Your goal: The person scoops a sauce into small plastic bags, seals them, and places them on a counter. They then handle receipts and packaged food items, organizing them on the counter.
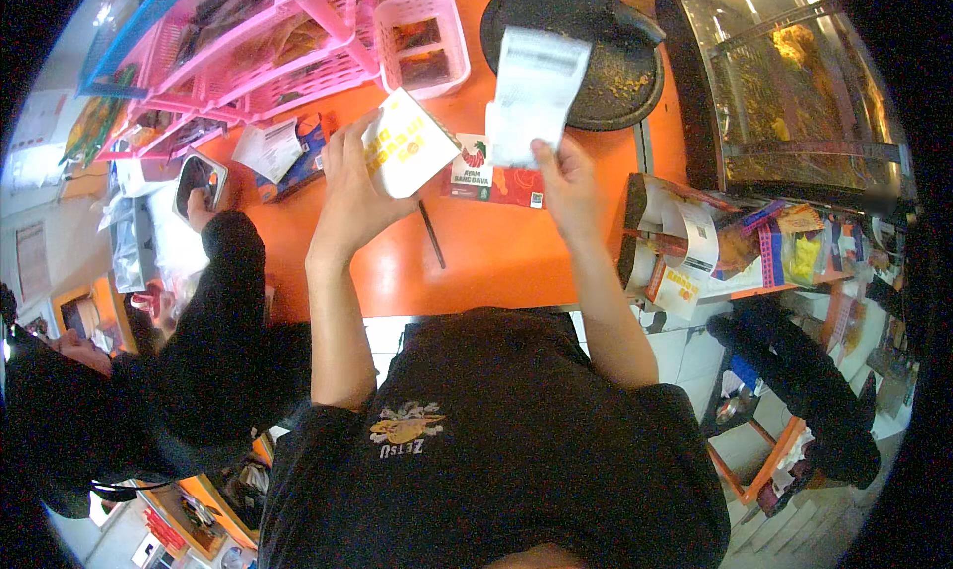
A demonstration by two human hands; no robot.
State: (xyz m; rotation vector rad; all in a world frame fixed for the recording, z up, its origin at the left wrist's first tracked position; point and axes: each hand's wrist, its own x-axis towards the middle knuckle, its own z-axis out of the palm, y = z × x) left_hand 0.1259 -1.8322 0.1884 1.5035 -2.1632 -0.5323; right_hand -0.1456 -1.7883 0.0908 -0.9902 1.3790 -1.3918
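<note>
In my left hand (356,189) is a white folded carton (406,148) with yellow printing, gripped between thumb and fingers above the orange table (387,271). My right hand (567,185) pinches the lower end of a white printed paper slip (537,85), which is blurred and bears writing. Beneath the two hands lies a flat red printed package (502,185) with a white panel. A dark pen-like stick (432,234) rests on the table between my forearms. The slip partly covers a round black stone mortar plate (618,55) with crumbs and a pestle (636,24).
Pink baskets (298,66) and a pink-white bin (424,81) with sachets stand at the back left. A glass-fronted food case (804,92) is at the right, packages below it. Left, a person's hand (199,210) holds a phone-like device (201,176); another person's legs (811,390) show lower right.
</note>
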